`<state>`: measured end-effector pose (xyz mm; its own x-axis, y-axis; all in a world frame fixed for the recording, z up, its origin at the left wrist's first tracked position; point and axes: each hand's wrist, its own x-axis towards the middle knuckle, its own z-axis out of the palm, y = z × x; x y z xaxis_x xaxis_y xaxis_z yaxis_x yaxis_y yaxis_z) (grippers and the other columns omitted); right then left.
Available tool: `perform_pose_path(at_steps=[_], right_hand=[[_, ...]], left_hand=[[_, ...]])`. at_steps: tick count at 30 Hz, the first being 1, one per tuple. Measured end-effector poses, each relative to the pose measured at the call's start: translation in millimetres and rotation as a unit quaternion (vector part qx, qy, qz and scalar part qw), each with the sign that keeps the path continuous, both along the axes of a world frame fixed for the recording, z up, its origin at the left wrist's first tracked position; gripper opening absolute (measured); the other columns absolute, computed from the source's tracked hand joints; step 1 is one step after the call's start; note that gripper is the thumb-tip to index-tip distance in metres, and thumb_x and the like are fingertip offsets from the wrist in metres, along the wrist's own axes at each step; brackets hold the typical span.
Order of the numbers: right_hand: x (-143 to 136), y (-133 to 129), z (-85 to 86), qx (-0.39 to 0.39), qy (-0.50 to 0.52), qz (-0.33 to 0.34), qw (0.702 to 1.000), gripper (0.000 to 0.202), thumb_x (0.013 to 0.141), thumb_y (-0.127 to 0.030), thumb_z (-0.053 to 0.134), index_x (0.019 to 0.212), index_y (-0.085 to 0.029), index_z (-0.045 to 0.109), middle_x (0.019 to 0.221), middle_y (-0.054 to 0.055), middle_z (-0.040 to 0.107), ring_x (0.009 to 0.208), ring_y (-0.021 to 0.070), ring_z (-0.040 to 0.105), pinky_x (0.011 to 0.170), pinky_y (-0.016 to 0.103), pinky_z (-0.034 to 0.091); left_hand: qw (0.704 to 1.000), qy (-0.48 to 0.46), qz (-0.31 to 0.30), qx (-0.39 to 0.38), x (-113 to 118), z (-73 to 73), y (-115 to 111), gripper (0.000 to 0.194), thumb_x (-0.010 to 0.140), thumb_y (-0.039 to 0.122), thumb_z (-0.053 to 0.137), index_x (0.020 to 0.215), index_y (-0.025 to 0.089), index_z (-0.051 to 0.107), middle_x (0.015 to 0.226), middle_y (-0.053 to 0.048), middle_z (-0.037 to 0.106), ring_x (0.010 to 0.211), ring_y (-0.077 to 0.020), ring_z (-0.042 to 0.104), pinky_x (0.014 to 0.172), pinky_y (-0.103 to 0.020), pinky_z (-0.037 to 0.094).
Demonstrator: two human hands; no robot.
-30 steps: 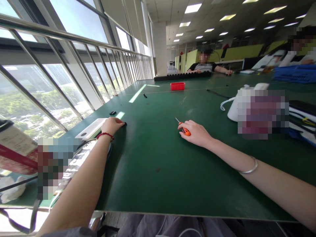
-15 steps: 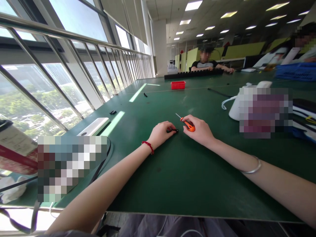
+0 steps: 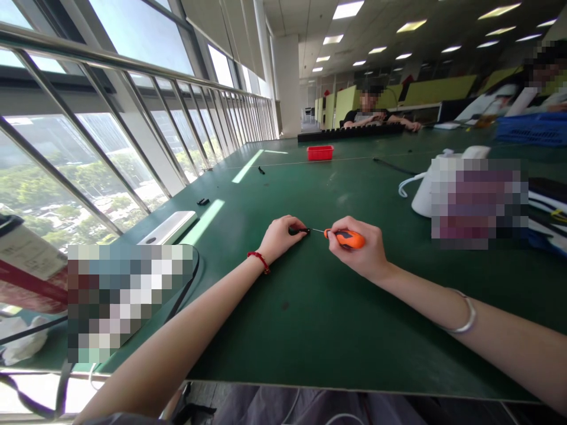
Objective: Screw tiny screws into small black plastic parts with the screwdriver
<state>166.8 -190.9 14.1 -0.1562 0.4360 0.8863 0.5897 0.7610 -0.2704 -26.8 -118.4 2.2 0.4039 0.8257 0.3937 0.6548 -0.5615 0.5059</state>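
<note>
Small black part pinched in left hand, nearside of red plastic bin and slightly left; a second ago, well left of it. Orange-and-black screwdriver, gripped in right hand nearside and right of bin, has swung round to point at the part, contact unclear.

Screwdriver handle orange with dark patches; small piece black; tabletop green; box red; basket blue
</note>
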Motion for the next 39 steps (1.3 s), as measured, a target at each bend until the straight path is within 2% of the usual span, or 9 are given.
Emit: perform_pose_path(at_steps=[12, 32, 39], right_hand=[[2.1, 2.9, -1.5, -0.042, 0.006, -0.004, 0.999, 0.008, 0.079, -0.025, 0.058, 0.072, -0.021, 0.055, 0.064, 0.000, 0.064, 0.052, 0.0131, 0.058, 0.052, 0.025, 0.045], [1.1, 3.0, -2.9, -0.031, 0.003, -0.020, 0.999, 0.009, 0.078, -0.024, 0.058, 0.072, -0.022, 0.053, 0.063, -0.001, 0.063, 0.050, 0.0118, 0.055, 0.051, 0.025, 0.042], [0.4, -0.9, 2.1, -0.096, 0.024, -0.014, 0.995, 0.017, 0.078, -0.034, 0.060, 0.068, -0.023, 0.050, 0.058, -0.002, 0.059, 0.049, 0.0125, 0.054, 0.051, 0.026, 0.041]], left_hand=[[0.999, 0.031, -0.024, 0.018, 2.9, 2.9, -3.9, 0.012, 0.080, 0.024, 0.061, 0.086, 0.018, 0.070, 0.089, -0.003, 0.066, 0.082, -0.0171, 0.061, 0.076, -0.029, 0.048], [0.998, 0.037, -0.043, 0.030, 3.1, 0.7, -3.1, 0.012, 0.080, 0.022, 0.059, 0.086, 0.018, 0.069, 0.088, -0.003, 0.065, 0.081, -0.0163, 0.062, 0.076, -0.028, 0.050], [0.996, 0.038, -0.068, 0.039, 3.4, 0.2, -4.7, 0.018, 0.079, 0.018, 0.056, 0.091, 0.018, 0.069, 0.092, -0.004, 0.066, 0.083, -0.0158, 0.062, 0.077, -0.027, 0.050]])
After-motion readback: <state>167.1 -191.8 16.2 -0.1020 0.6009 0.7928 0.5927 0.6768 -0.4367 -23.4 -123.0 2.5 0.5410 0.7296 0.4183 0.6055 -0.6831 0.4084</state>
